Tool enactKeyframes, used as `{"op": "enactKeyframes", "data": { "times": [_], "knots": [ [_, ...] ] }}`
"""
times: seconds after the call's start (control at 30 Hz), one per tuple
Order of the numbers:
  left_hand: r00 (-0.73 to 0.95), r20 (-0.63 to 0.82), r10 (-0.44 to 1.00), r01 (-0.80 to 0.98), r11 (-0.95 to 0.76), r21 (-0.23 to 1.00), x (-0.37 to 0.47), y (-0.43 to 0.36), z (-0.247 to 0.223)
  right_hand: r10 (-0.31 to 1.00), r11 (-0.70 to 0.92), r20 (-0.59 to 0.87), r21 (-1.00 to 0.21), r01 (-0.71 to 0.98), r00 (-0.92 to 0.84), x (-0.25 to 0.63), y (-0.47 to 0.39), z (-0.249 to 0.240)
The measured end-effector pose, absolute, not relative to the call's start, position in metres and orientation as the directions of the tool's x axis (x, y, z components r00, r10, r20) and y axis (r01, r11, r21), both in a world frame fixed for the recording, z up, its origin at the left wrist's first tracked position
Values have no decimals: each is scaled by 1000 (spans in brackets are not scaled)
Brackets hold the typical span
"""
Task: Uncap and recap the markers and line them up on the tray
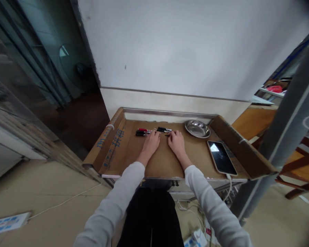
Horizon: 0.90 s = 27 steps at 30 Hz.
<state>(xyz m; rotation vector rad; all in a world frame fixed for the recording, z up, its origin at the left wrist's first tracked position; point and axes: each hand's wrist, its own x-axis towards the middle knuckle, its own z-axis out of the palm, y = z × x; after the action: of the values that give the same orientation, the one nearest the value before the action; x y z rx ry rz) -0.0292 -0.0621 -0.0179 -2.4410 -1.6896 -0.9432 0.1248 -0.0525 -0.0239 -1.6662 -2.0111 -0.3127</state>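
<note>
My left hand (152,141) rests on the cardboard-lined table with its fingers curled together, beside a red pen (143,130) and a black pen (140,133). Whatever its fingertips hold, if anything, is too small to make out. Black pens (162,129) lie side by side just beyond the gap between my hands. My right hand (176,142) is closed, and a short dark pen-like piece (167,134) sticks out to the left from its fingertips; the rest is hidden by the fingers.
A round steel dish (197,129) stands at the back right. In front of it lies a phone (222,157) with a white charging cable (229,185). Cardboard walls (243,147) border the table's sides, and a white panel (170,48) rises behind. A grey metal post (280,123) stands at the right.
</note>
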Motion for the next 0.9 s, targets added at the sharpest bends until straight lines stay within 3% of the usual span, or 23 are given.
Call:
{"op": "enactKeyframes", "data": {
  "times": [0.27, 0.5, 0.7, 0.9],
  "knots": [
    [287, 490, 823, 855, -451, 257, -24, -42, -22, 863, 282, 474, -164, 945, -176, 124, -50, -24],
    [294, 488, 822, 861, -450, 238, -23, -43, -20, 865, 281, 488, -277, 919, -117, 131, -53, -21],
    [295, 490, 820, 870, -443, 218, -24, -43, -20, 866, 261, 484, -230, 938, -122, 133, -57, -19],
    [337, 482, 809, 825, -500, 263, -24, -44, -18, 852, 355, 483, -246, 902, -203, 131, -56, -22]
  ]
}}
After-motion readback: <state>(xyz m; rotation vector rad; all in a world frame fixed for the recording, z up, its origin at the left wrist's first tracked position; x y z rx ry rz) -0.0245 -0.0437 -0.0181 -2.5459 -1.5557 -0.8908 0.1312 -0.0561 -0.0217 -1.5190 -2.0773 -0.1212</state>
